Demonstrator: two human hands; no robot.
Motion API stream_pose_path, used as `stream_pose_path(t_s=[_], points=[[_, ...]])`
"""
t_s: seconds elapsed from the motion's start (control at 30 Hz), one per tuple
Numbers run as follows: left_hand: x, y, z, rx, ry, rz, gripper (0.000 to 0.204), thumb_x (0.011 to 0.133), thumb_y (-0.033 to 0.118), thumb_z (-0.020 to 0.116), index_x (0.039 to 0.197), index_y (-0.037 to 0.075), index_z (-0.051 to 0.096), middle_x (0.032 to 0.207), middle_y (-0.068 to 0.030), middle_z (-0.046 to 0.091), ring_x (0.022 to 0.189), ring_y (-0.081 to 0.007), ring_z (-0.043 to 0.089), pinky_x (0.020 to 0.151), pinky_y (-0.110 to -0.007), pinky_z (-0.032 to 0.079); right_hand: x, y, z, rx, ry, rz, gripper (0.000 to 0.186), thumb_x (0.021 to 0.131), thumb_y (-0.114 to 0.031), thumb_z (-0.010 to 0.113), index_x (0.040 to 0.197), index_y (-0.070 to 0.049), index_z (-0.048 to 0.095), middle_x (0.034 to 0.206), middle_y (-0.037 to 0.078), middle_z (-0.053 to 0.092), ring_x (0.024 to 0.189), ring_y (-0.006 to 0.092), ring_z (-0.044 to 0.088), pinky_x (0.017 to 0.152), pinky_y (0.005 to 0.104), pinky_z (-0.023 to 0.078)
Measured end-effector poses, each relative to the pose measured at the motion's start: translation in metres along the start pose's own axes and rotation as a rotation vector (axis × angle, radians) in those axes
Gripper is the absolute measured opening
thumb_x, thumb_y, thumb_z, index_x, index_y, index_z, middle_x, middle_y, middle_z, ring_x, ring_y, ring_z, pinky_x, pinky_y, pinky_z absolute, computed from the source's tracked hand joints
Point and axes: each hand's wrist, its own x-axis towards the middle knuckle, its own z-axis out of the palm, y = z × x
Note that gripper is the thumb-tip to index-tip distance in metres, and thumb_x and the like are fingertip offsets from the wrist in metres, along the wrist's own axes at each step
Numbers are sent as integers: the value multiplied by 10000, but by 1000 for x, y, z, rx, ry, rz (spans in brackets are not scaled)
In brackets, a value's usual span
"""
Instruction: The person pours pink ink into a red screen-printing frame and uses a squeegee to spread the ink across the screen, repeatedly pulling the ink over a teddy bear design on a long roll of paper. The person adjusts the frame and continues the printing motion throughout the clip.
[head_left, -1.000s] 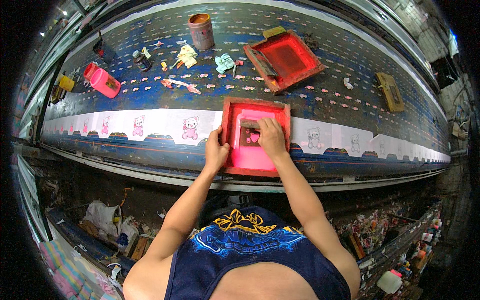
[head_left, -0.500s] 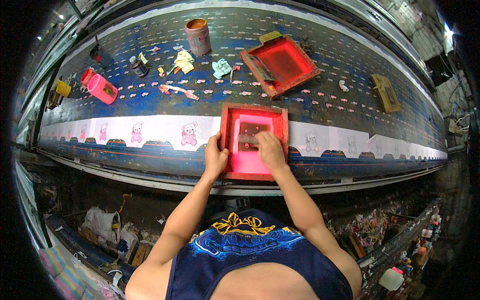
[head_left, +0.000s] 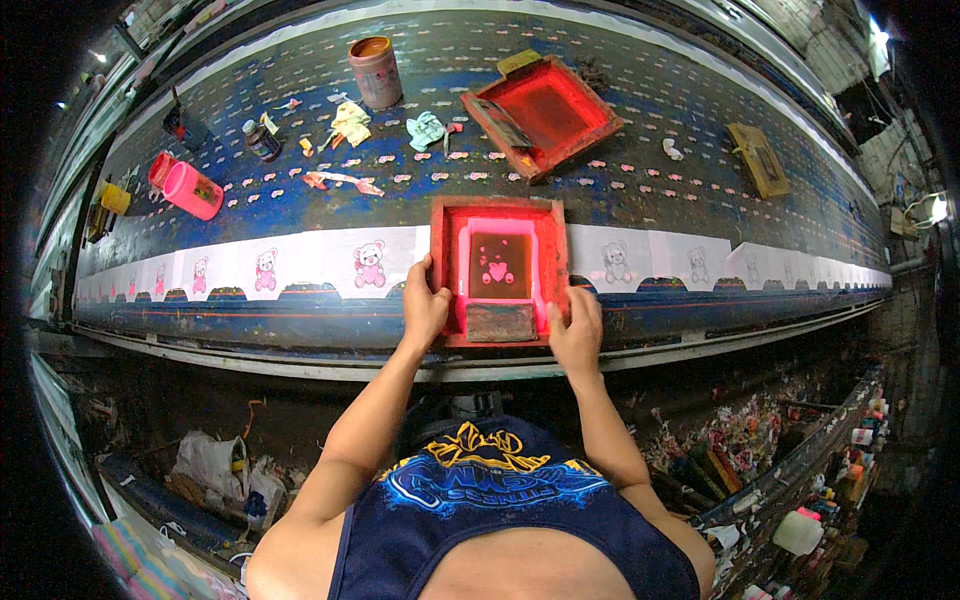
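Note:
A red wooden screen-printing frame (head_left: 438, 235) lies over a strip of white fabric at the table's near edge. Its mesh shows a small bear motif, with pink ink around it. My left hand (head_left: 427, 310) grips the frame's left side. At the lower right side, my right hand (head_left: 577, 332) is closed on the frame too. A squeegee (head_left: 500, 322) rests inside the frame at its near end, apart from both hands. Pink-printed bears (head_left: 369, 266) run along the fabric to the left; grey outlined bears (head_left: 615, 262) continue to the right.
Beyond the frame lie a second red screen frame (head_left: 612, 124), a big ink tub (head_left: 376, 80), crumpled cloths (head_left: 425, 130) and a small dark bottle (head_left: 262, 140). A pink container (head_left: 192, 192) lies tilted at left; a yellowish block (head_left: 757, 160) sits at right. The metal table edge (head_left: 680, 374) runs before me.
My right hand has let go of the squeegee, now lying at the frame's near end, and moved to the frame's right side. My left hand stays on the left side.

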Motion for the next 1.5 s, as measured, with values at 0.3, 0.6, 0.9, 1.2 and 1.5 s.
stream_pose_path(t_s=[0.3,0.6,0.9,1.2,1.5], points=[[-7,36,15,-151,37,-7,650,764,-116,578,1409,-94,506,1334,-251,618,1277,-329,593,1084,-379,468,-7,67,5,162,-42,266,279,952,-159,711,1141,46,693,1009,144,661,874,257,671,789,365,534],[-37,94,148,-156,25,-4,661,783,-108,601,1432,-90,478,1408,-244,575,1336,-338,551,1125,-384,432,17,161,-102,197,-62,316,342,924,-199,717,1161,45,680,1057,175,649,980,341,648,873,428,514],[-49,104,208,-114,6,-27,667,783,-90,607,1436,-91,476,1382,-250,592,1305,-313,575,1097,-373,447,27,221,-139,207,-127,309,365,902,-204,733,1155,53,682,1060,182,655,1007,366,647,886,434,513],[-49,118,211,-10,23,-36,673,764,-62,622,1423,-101,490,1339,-255,629,1252,-327,620,1080,-380,462,27,233,-138,236,-159,332,365,895,-198,744,1153,54,683,1050,181,658,994,357,651,876,433,515],[-49,115,211,85,-5,-30,651,768,-44,617,1406,-108,503,1343,-300,599,1282,-412,578,1109,-423,437,25,232,-137,185,-77,259,380,920,-199,727,1214,31,656,1108,174,645,1040,376,627,900,461,508]])
